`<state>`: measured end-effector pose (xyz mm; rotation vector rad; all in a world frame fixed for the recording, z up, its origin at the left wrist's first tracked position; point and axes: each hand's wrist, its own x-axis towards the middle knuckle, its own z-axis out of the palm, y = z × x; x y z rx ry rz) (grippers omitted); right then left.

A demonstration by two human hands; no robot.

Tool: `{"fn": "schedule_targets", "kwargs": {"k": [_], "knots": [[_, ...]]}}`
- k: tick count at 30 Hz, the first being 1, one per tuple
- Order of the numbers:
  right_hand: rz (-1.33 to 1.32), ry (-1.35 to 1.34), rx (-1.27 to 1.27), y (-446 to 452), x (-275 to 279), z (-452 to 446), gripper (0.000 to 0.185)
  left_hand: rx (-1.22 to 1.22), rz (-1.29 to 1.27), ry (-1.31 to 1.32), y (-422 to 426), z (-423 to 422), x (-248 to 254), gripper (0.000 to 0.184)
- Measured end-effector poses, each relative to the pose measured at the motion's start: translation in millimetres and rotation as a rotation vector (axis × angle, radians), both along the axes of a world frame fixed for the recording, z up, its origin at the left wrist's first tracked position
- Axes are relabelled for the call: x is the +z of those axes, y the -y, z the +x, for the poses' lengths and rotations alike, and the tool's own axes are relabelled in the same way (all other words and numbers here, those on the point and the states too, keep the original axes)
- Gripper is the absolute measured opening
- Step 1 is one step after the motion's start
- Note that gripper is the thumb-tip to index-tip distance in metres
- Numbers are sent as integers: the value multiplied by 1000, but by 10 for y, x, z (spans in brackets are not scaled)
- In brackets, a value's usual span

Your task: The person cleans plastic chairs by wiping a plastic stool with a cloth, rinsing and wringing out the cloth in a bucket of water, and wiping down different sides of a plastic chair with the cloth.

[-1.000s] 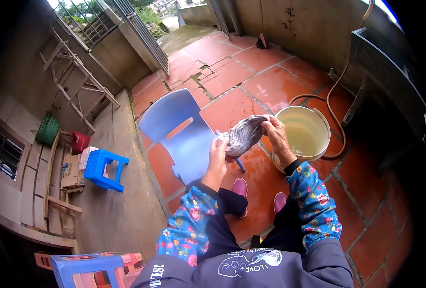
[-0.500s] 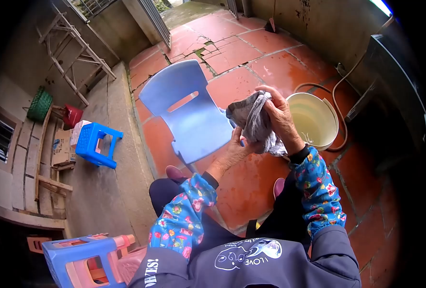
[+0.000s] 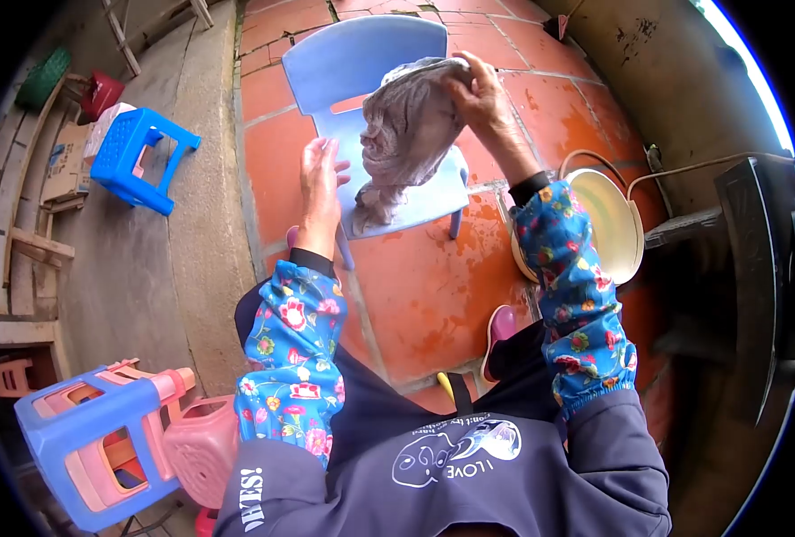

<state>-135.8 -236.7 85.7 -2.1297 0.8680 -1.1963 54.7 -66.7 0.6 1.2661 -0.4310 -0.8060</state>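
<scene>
A wet grey cloth (image 3: 406, 121) hangs from my right hand (image 3: 491, 107), whose fingers pinch its upper right edge. The cloth is spread out, and its lower tail droops in front of the seat of a light blue plastic chair (image 3: 366, 45). My left hand (image 3: 323, 179) is to the left of the cloth, apart from it, with its fingers raised and nothing in them. Part of the chair's back and seat is hidden behind the cloth. To the right, partly covered by my right sleeve, stands a pale bucket (image 3: 628, 224) with cloudy water in it.
A bright blue stool (image 3: 133, 161) stands on the concrete ledge at left. Blue and pink stools (image 3: 93, 447) are stacked at lower left. A hose (image 3: 684, 170) runs behind the bucket. Wet red tiles (image 3: 406, 304) cover the floor.
The bunched cloth, held in both hands before, has opened out and hangs from my right hand. My left hand has let go and moved left. The view has tilted down.
</scene>
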Motion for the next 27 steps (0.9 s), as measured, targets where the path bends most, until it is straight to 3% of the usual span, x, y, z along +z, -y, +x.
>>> {"fn": "schedule_targets", "kwargs": {"k": [3,4,5,7,8,10,14,15,20,21,25,27], "knots": [[-7,-539,-1,39,-875,166,71,207,454,257,-93,226,-680,71],[47,-644,-51,-59,-1113,149,73,214,658,370,-114,247,-886,79],[149,-711,-133,-198,-1258,99,74,177,650,321,-138,266,-1160,85],[329,-683,-265,-351,-1712,-82,79,88,626,236,-190,246,-1667,92],[406,-656,-303,-388,-1895,-177,79,36,591,191,-242,137,-1654,96],[183,-402,-272,-412,-2247,-269,80,104,664,349,-279,-139,-1537,102],[362,-332,-196,-376,-2125,-347,81,103,628,229,-346,-227,-1428,101],[369,-348,-188,-380,-2108,-385,81,65,645,142,-378,-338,-1023,99],[423,-394,-101,-601,-1967,-919,77,151,698,172,-698,-1004,-1390,100],[344,-450,-91,-604,-2003,-1096,75,162,703,127,-785,-1236,-1384,100],[437,-537,61,-667,-1909,-1754,75,144,732,-11,-1145,-2090,-1199,104],[463,-573,77,-752,-1789,-1999,67,93,778,-40,-1335,-2347,-1176,106]]}}
